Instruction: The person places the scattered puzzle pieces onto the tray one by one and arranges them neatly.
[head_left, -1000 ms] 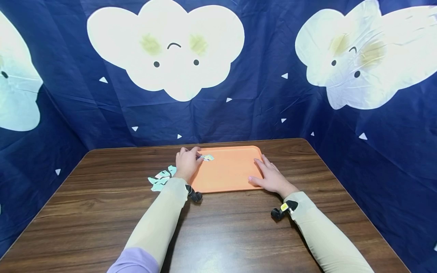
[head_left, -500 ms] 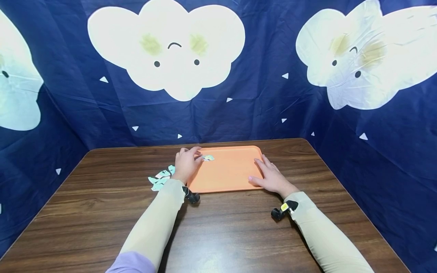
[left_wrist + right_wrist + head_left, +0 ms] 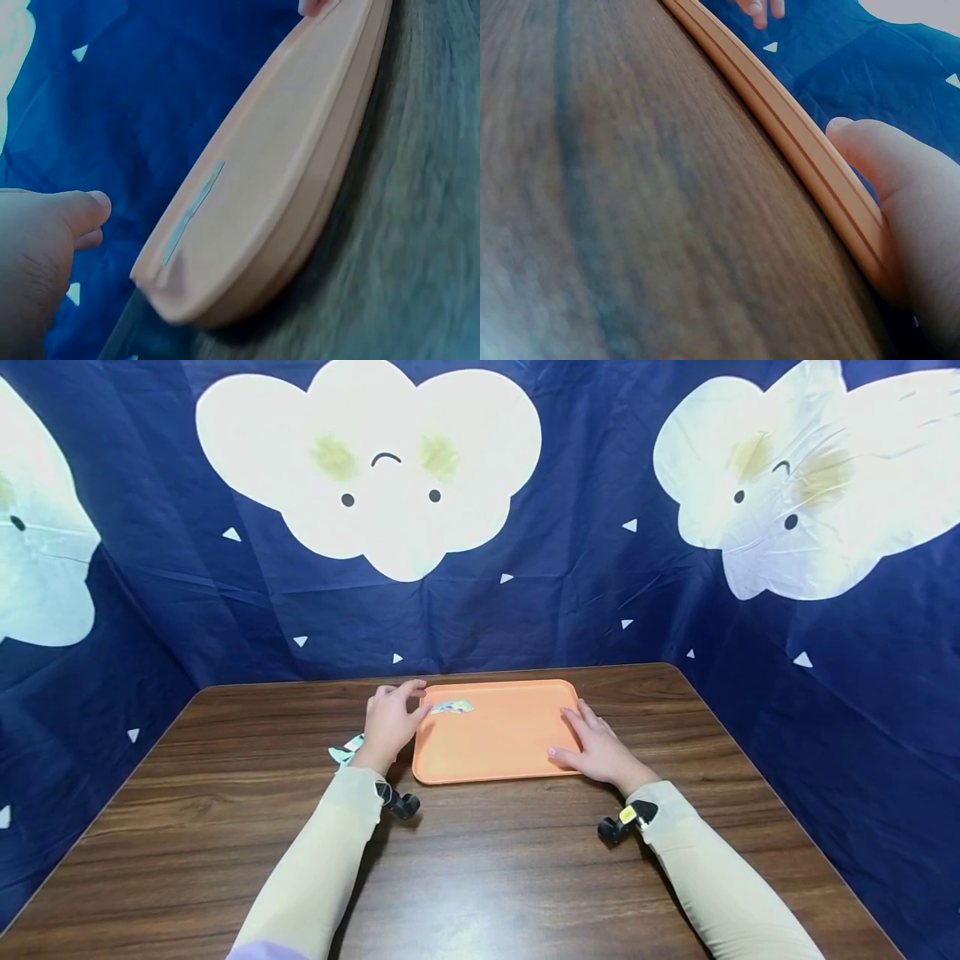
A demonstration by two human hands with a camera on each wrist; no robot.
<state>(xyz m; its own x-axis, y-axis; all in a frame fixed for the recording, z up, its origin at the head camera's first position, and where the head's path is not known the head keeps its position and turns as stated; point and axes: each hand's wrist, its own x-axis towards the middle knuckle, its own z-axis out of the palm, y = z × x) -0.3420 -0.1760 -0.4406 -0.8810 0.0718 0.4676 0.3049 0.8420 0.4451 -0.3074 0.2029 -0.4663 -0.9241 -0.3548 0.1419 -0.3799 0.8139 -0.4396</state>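
An orange tray (image 3: 495, 743) lies on the table. Near its far left corner lies a flat printed piece (image 3: 452, 707) in pale teal, yellow and blue, its edges irregular. My left hand (image 3: 390, 722) hovers at the tray's left rim, thumb and fingertips apart, holding nothing; in the left wrist view a gap shows between the left thumb (image 3: 90, 210) and the tray. My right hand (image 3: 596, 747) rests over the tray's right edge with its fingers spread. A few loose teal pieces (image 3: 345, 753) lie left of the tray, partly hidden by my left wrist.
The brown wooden table (image 3: 495, 860) runs back to a dark blue curtain (image 3: 577, 602) printed with white clouds. The tray's raised rim (image 3: 795, 135) shows side-on in the right wrist view.
My left hand has let go of the printed piece and drawn back left, off the tray, now covering more of the loose pieces. The right hand stays in place.
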